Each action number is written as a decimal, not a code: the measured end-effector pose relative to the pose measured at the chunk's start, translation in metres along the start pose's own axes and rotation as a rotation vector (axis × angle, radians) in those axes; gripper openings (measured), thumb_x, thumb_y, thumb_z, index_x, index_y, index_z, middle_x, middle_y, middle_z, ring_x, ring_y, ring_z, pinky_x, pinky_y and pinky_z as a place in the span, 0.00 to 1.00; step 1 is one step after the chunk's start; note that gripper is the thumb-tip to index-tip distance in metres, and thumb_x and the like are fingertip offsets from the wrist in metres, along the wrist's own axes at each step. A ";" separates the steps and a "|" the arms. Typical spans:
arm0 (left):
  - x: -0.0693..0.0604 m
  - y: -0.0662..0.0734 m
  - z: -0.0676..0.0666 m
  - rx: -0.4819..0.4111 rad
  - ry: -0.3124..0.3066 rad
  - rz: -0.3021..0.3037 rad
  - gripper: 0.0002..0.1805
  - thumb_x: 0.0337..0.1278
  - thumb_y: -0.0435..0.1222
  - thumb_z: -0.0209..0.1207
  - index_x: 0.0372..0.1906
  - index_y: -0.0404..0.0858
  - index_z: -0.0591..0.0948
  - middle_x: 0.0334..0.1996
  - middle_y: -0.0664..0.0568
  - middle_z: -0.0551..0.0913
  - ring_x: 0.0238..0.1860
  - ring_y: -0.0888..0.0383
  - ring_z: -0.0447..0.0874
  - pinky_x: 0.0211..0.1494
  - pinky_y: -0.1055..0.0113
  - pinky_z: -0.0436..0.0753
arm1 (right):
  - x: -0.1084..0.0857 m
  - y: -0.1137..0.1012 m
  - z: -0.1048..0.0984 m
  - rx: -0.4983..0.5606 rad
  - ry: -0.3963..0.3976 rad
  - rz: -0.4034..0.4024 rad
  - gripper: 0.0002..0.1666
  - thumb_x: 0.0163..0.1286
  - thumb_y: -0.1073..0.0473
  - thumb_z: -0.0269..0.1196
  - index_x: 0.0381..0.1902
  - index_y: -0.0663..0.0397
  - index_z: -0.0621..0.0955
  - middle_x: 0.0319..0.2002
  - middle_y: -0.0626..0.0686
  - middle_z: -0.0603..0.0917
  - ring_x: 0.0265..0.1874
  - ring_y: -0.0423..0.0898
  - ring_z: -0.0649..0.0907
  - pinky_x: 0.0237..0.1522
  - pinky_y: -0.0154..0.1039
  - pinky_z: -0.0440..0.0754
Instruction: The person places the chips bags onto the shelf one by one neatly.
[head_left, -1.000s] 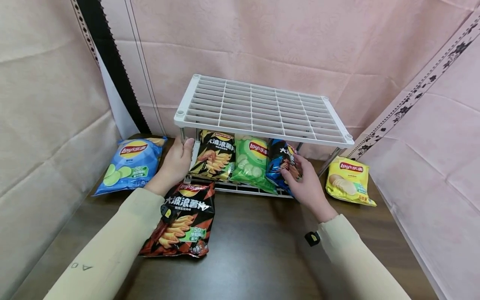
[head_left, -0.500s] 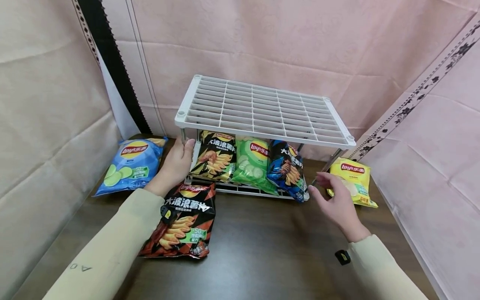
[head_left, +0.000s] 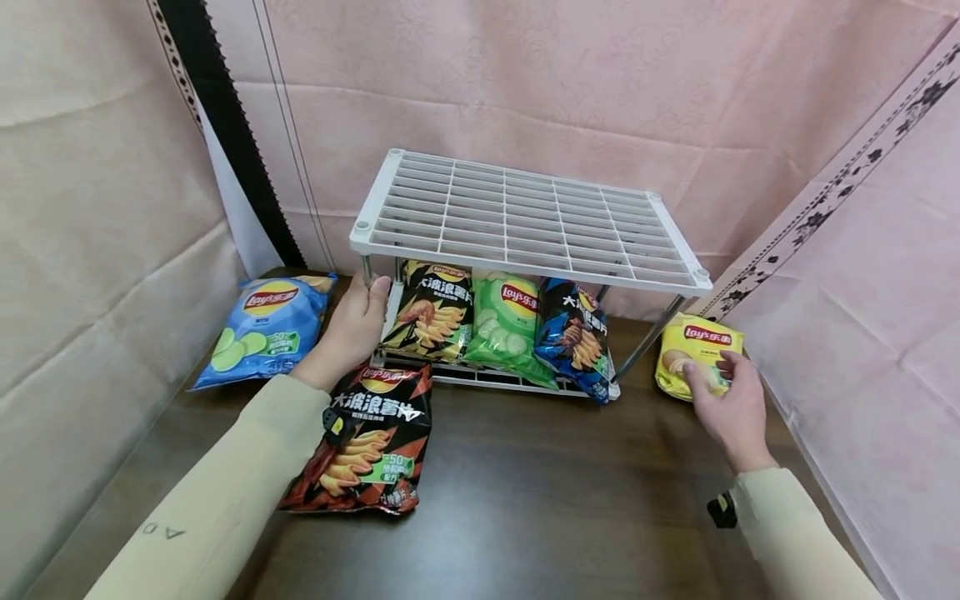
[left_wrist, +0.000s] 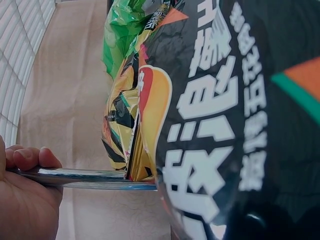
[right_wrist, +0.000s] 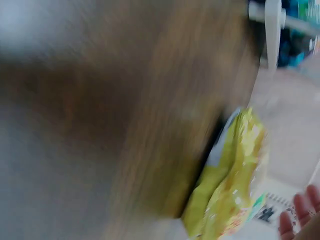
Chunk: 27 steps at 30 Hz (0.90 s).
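Observation:
In the head view, my left hand (head_left: 351, 332) grips the front-left post of a white two-tier rack (head_left: 525, 265). The left wrist view shows its fingers curled round the metal post (left_wrist: 100, 177). On the rack's lower tier stand a black-and-gold chip bag (head_left: 431, 312), a green chip bag (head_left: 501, 327) and a dark blue chip bag (head_left: 573, 337). My right hand (head_left: 733, 412) hovers over a yellow chip bag (head_left: 688, 348) right of the rack, fingers spread. In the right wrist view, its fingertips are apart from that bag.
A black-and-red chip bag (head_left: 367, 454) lies on the dark wooden table (head_left: 525, 500), partly under my left forearm. Left of the rack lies a light blue chip bag (head_left: 262, 329). Cloth walls (head_left: 570, 83) enclose the table at the back and both sides.
My right hand has let go of the dark blue chip bag on the lower tier and moved right to the yellow bag. The left hand has stayed on the post.

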<state>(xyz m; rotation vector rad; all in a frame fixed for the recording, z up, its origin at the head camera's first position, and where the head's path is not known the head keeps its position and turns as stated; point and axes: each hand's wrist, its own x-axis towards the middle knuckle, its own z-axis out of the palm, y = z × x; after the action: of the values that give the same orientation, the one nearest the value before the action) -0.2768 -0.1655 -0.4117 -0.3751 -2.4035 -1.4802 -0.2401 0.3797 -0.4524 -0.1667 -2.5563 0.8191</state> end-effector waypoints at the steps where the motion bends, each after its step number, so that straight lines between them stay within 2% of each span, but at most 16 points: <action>1: 0.000 -0.001 0.000 -0.004 0.000 -0.001 0.23 0.76 0.53 0.32 0.40 0.37 0.62 0.23 0.44 0.68 0.20 0.47 0.65 0.25 0.56 0.67 | 0.005 0.004 -0.001 -0.015 -0.007 0.047 0.46 0.67 0.37 0.59 0.68 0.64 0.62 0.58 0.67 0.70 0.57 0.62 0.70 0.56 0.59 0.65; 4: 0.001 -0.001 0.001 -0.008 -0.002 -0.005 0.22 0.76 0.53 0.32 0.40 0.37 0.63 0.24 0.44 0.69 0.21 0.47 0.65 0.26 0.56 0.67 | 0.019 0.015 -0.003 -0.080 -0.029 0.142 0.51 0.67 0.33 0.55 0.70 0.66 0.58 0.61 0.71 0.66 0.59 0.66 0.66 0.58 0.62 0.62; 10: 0.001 0.000 0.000 0.000 -0.010 -0.019 0.23 0.75 0.54 0.31 0.40 0.37 0.62 0.24 0.44 0.68 0.21 0.47 0.65 0.26 0.56 0.67 | 0.037 0.031 -0.002 -0.189 -0.086 0.217 0.56 0.65 0.27 0.51 0.70 0.69 0.58 0.61 0.74 0.66 0.59 0.70 0.66 0.58 0.64 0.60; 15: 0.001 0.002 0.001 0.003 -0.017 -0.027 0.23 0.75 0.54 0.32 0.41 0.37 0.62 0.24 0.44 0.68 0.21 0.47 0.65 0.26 0.56 0.67 | 0.045 0.040 -0.005 -0.144 -0.138 0.427 0.56 0.68 0.26 0.39 0.72 0.71 0.51 0.65 0.76 0.61 0.62 0.71 0.63 0.62 0.63 0.59; 18: 0.000 0.003 0.001 0.008 -0.008 -0.035 0.22 0.76 0.53 0.32 0.41 0.38 0.62 0.25 0.44 0.68 0.21 0.47 0.65 0.26 0.56 0.67 | 0.046 0.041 -0.005 -0.115 -0.170 0.516 0.55 0.69 0.28 0.35 0.72 0.71 0.45 0.67 0.77 0.55 0.65 0.73 0.60 0.63 0.64 0.57; 22: -0.001 0.004 0.000 0.005 -0.007 -0.025 0.22 0.76 0.53 0.33 0.42 0.37 0.62 0.24 0.44 0.68 0.21 0.47 0.64 0.26 0.56 0.67 | 0.046 0.043 -0.003 -0.089 -0.204 0.566 0.58 0.68 0.25 0.34 0.72 0.70 0.40 0.69 0.77 0.51 0.66 0.73 0.57 0.65 0.63 0.55; 27: -0.001 0.004 -0.001 0.008 -0.001 -0.014 0.22 0.76 0.53 0.33 0.42 0.37 0.63 0.25 0.45 0.68 0.21 0.48 0.65 0.25 0.56 0.67 | 0.047 0.045 0.002 -0.114 -0.246 0.573 0.63 0.65 0.22 0.33 0.71 0.73 0.38 0.68 0.79 0.49 0.66 0.75 0.54 0.65 0.65 0.52</action>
<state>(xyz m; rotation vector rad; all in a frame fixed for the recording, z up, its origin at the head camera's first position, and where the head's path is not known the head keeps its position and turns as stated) -0.2745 -0.1645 -0.4084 -0.3586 -2.4171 -1.4758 -0.2836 0.4270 -0.4620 -0.9189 -2.8243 0.9352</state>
